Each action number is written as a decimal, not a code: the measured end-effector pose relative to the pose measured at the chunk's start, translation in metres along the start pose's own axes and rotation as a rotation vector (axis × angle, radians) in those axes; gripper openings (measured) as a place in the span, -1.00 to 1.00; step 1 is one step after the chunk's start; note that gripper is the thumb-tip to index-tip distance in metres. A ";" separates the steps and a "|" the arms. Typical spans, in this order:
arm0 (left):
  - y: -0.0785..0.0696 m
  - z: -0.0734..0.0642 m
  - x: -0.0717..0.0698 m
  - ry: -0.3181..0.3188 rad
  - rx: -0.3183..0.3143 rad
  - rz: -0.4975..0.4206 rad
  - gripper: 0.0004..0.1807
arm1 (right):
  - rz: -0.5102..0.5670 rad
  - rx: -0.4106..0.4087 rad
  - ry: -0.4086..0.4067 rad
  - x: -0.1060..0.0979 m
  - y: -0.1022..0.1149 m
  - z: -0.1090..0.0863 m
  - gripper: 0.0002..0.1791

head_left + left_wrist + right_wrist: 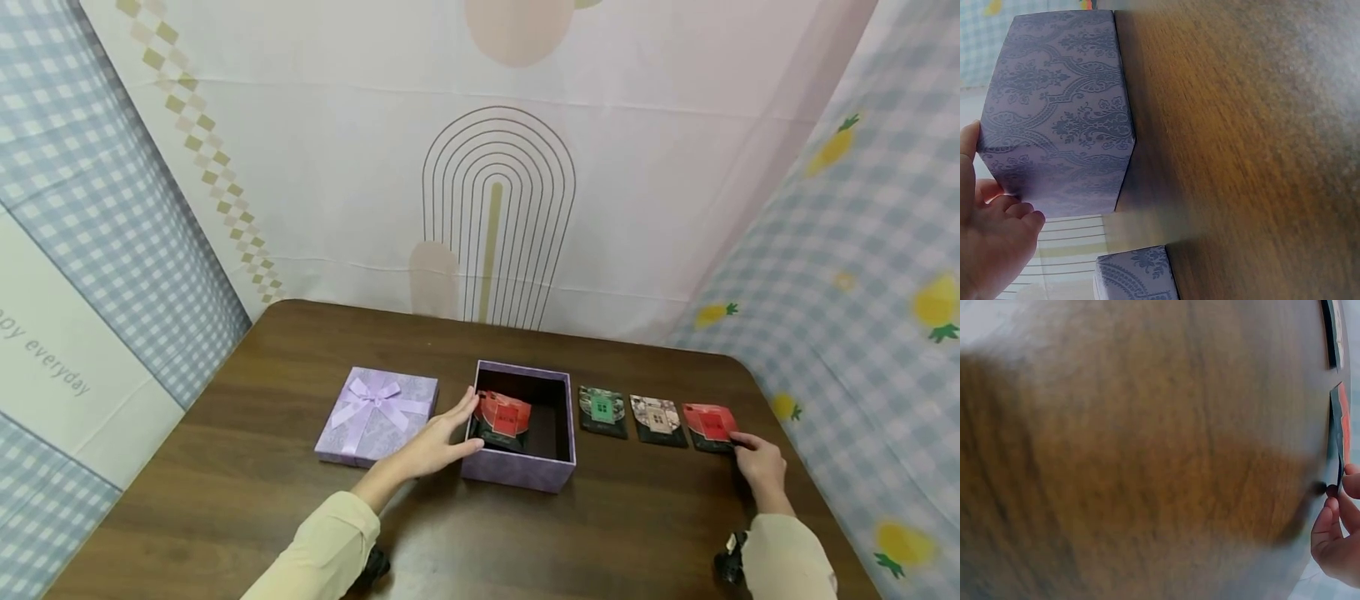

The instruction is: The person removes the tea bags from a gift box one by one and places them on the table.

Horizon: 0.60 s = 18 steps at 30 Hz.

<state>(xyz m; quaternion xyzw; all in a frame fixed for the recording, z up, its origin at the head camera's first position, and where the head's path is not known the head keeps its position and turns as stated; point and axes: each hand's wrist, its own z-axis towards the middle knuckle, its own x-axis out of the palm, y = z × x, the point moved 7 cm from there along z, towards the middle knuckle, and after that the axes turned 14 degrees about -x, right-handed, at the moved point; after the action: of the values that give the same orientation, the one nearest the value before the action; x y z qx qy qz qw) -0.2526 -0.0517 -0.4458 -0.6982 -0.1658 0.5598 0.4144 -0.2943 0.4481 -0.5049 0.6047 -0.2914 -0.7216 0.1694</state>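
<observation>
A purple patterned gift box stands with its top off, and a red-and-black sachet leans inside at its left. My left hand rests against the box's left side, fingers stretched toward the back and thumb by the front corner. In the left wrist view, the fingers touch the patterned wall. On the table at the far right lies another red-and-black sachet. My right hand pinches its right edge between thumb and fingers; the right wrist view shows this sachet edge-on, slightly tilted.
Left of the box lies its purple lid with a ribbon bow. Between the box and the right hand, a green sachet and a beige sachet lie in a row on the brown wooden table. Hanging cloths surround the table's back and sides.
</observation>
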 end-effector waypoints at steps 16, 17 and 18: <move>0.002 0.001 0.000 -0.004 0.001 -0.006 -0.23 | 0.038 -0.071 -0.029 0.003 0.036 -0.002 -0.58; 0.002 0.001 0.000 -0.001 0.001 -0.006 -0.23 | 0.038 -0.082 -0.036 0.003 0.041 -0.002 -0.58; 0.002 0.001 0.001 0.002 -0.001 -0.004 -0.23 | 0.039 -0.093 -0.044 0.004 0.045 -0.002 -0.58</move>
<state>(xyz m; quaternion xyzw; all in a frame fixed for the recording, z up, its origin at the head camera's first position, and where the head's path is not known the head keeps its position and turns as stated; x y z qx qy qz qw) -0.2541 -0.0522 -0.4482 -0.6987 -0.1672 0.5581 0.4152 -0.2979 0.4106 -0.4801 0.5744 -0.2732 -0.7440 0.2049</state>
